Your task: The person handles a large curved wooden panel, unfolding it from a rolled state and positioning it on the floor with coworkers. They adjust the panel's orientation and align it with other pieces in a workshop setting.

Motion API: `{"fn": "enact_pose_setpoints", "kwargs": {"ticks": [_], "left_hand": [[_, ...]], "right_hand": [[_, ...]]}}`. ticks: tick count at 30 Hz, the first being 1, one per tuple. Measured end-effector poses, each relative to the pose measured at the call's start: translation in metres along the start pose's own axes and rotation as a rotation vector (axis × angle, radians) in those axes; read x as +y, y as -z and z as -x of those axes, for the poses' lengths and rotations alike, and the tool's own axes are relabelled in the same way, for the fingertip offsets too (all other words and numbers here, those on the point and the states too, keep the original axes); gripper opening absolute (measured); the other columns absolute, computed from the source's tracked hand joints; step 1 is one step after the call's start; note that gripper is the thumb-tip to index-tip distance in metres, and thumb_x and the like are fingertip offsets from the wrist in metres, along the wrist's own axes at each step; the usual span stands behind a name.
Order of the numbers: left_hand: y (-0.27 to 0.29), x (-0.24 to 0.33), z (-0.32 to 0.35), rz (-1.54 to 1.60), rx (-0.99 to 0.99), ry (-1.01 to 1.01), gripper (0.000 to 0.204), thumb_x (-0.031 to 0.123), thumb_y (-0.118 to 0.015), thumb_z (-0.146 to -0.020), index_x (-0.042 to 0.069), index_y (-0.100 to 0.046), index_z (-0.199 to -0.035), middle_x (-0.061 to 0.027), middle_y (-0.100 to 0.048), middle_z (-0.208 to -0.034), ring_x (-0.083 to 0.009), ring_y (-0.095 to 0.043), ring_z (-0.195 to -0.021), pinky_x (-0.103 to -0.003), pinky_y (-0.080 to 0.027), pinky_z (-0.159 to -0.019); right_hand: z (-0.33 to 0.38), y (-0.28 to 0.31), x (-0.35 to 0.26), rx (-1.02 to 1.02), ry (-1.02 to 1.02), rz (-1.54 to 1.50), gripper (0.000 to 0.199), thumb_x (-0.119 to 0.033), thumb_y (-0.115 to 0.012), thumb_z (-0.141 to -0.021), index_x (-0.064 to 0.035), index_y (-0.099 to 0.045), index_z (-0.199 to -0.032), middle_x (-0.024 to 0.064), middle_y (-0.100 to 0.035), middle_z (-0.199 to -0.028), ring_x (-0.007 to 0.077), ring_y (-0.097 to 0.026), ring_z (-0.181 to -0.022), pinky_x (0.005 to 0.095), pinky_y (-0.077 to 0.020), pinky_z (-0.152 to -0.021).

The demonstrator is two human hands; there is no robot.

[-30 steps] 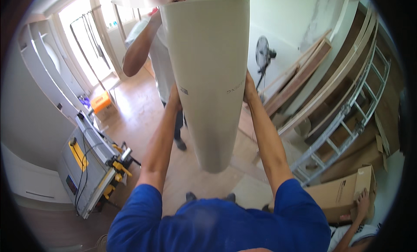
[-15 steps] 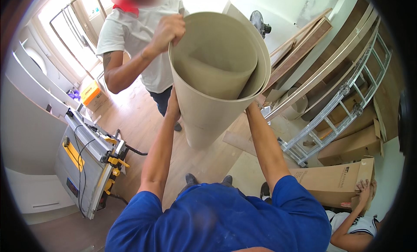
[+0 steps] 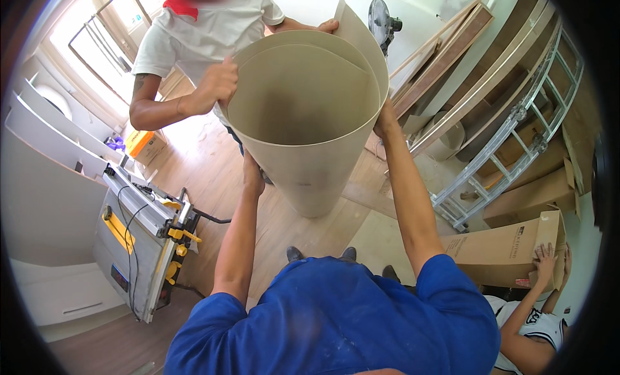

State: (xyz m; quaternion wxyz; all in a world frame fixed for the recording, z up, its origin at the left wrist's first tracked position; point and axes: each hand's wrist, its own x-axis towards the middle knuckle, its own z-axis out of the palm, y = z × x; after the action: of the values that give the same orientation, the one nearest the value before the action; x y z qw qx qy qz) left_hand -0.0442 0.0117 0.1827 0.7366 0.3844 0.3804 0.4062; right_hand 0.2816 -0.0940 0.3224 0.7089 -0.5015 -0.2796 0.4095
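Sheeting [image 3: 310,168], beige and rolled into a wide, loose coil, is held on end in front of the person's blue shirt [image 3: 336,317], its open top facing up; whether its lower end bears on the floor [image 3: 200,168] cannot be told. The left hand [image 3: 253,175] is set lower against one side and the right hand [image 3: 386,121] higher against the other, probably so that the roll is balanced between them. The hands are spread well apart; with fingers largely hidden, their closure cannot be told. The left rim is pinched by a co-worker's hand [image 3: 219,84], and the raised flap [image 3: 354,29] is met by the co-worker's other hand [image 3: 329,26], apparently to restrain springy layers. Farther out, a table saw [image 3: 139,259] and a ladder [image 3: 518,112] are placed at opposite sides, presumably out of the way.
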Motion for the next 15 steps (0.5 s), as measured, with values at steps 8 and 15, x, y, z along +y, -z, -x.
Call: {"fn": "enact_pose_setpoints", "kwargs": {"ticks": [8,15], "left_hand": [[-0.003,0.050,0.026,-0.265,-0.156,-0.273,0.086,0.072,-0.026,-0.098,0.013,-0.015,-0.160,-0.0096,-0.026,-0.161,-0.0303,-0.028,-0.146,-0.048,-0.027,-0.115],[-0.044,0.129,0.034,-0.603,-0.141,-0.722,0.082,0.053,-0.054,-0.097,0.000,-0.026,-0.153,-0.0193,-0.034,-0.155,-0.0336,-0.033,-0.142,-0.043,-0.032,-0.113]], "right_hand": [[0.013,-0.003,-0.086,-0.128,0.061,0.284,0.088,-0.064,-0.052,-0.094,-0.0035,-0.030,-0.154,0.0184,-0.044,-0.151,0.0306,-0.041,-0.139,0.0469,-0.0390,-0.108],[0.005,-0.010,-0.048,0.044,0.029,0.800,0.062,-0.022,-0.056,-0.088,-0.0160,-0.045,-0.149,0.0136,-0.062,-0.107,0.0199,-0.062,-0.087,0.0373,-0.0588,-0.060]]}}
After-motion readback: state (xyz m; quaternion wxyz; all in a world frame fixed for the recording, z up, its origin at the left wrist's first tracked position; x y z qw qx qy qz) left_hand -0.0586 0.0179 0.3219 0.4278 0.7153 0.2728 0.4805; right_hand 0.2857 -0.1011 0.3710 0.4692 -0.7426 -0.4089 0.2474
